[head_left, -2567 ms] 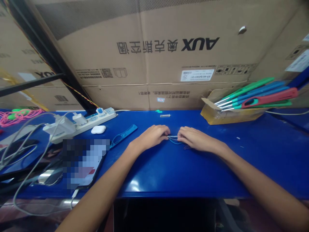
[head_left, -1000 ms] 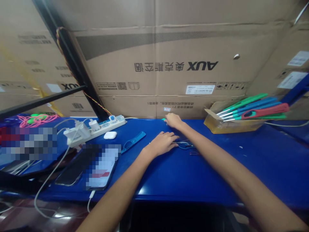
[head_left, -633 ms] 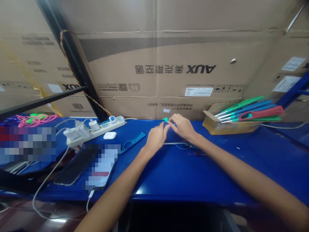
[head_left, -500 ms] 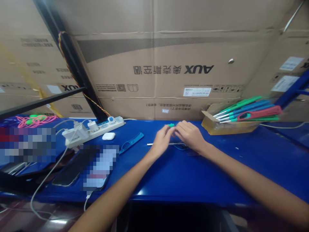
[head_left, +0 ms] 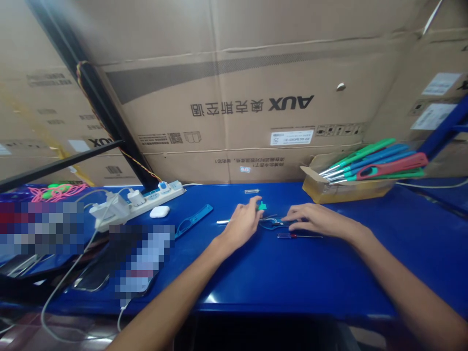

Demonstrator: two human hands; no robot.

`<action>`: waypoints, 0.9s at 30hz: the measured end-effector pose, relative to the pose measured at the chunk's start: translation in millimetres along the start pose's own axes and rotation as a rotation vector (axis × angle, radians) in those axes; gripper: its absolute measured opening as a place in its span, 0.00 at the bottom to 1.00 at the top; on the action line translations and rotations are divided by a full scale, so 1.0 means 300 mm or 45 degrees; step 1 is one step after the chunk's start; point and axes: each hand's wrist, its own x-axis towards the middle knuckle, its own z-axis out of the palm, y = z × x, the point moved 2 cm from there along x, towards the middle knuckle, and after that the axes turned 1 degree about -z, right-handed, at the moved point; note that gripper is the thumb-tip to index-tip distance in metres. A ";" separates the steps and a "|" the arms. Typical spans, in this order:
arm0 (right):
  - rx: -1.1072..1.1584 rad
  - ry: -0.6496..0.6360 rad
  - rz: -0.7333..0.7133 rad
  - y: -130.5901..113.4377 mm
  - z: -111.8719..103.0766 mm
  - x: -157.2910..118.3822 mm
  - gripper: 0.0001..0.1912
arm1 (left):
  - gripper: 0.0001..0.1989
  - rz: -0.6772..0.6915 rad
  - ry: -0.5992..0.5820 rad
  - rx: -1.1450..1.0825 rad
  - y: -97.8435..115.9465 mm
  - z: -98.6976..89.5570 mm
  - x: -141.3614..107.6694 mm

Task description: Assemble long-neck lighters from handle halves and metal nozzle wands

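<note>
Between the fingertips of my left hand (head_left: pixel 244 222) is a small green piece (head_left: pixel 262 205). A silver rod (head_left: pixel 223 223) lies on the blue table, partly hidden under that hand. My right hand (head_left: pixel 310 218) has its thumb and fingers apart, near a small bundle of wires (head_left: pixel 274 223) on the tabletop. Just in front of the right hand lies a screwdriver (head_left: pixel 287 236) with a clear and red handle. Farther back rests a small clear piece (head_left: pixel 251 191). Left of my left hand is a flat blue handle part (head_left: pixel 199 217).
An open carton (head_left: pixel 347 190) of green, blue and red handled tools stands at the back right. On the left are a white power strip (head_left: pixel 166 194), a white earbud case (head_left: pixel 159 211) and two phones (head_left: pixel 146 263). Cardboard (head_left: pixel 234 117) stands behind the blue table (head_left: pixel 256 282).
My hands have parted. The right hand has moved right and down and opened, while the left keeps the green piece, now lower. The clear piece and the screwdriver now show plainly.
</note>
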 end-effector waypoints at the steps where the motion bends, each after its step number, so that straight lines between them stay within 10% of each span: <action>1: -0.030 -0.027 0.010 -0.010 0.000 0.000 0.23 | 0.14 -0.002 0.021 0.021 -0.001 -0.001 0.001; 27: 0.083 -0.151 0.100 -0.031 0.009 -0.006 0.29 | 0.12 0.411 -0.118 0.806 0.064 0.002 -0.026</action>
